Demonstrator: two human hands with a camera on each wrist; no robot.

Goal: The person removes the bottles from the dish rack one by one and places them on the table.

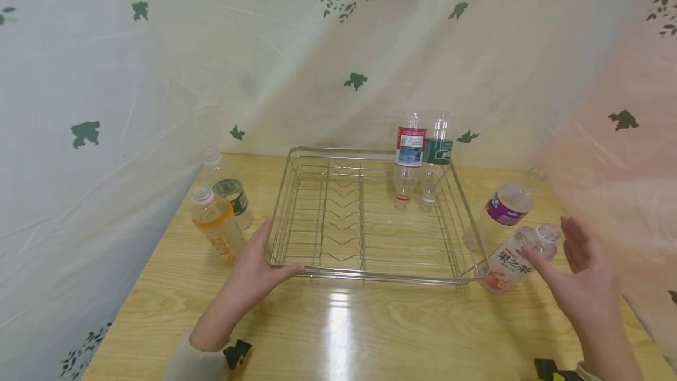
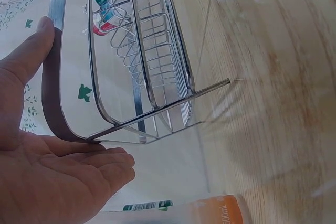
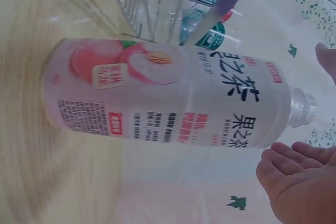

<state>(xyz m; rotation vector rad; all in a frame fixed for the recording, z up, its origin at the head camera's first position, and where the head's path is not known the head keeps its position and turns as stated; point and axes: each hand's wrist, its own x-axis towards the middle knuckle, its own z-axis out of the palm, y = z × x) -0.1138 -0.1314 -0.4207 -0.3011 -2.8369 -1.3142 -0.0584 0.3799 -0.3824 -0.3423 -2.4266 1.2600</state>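
Observation:
My left hand (image 1: 254,266) rests at the front left corner of a metal wire dish rack (image 1: 365,275), thumb along the front rim and fingers extended by the left side. In the left wrist view its palm faces up beside the rim. My right hand (image 1: 587,269) is spread around the neck of a peach fruit-tea bottle (image 1: 510,260), which stands upright at the rack's front right corner. The right wrist view shows a gap between the fingers and this bottle (image 3: 168,93). Two clear bottles, one red-labelled (image 1: 410,146) and one green-labelled (image 1: 438,150), stand upside down in the rack's back right corner.
A purple-labelled bottle (image 1: 505,210) stands behind the tea bottle. On the left stand an orange-labelled bottle (image 1: 217,225) and a green-labelled clear bottle (image 1: 230,193). The wooden table (image 1: 402,334) ends at a leaf-patterned curtain (image 1: 211,75).

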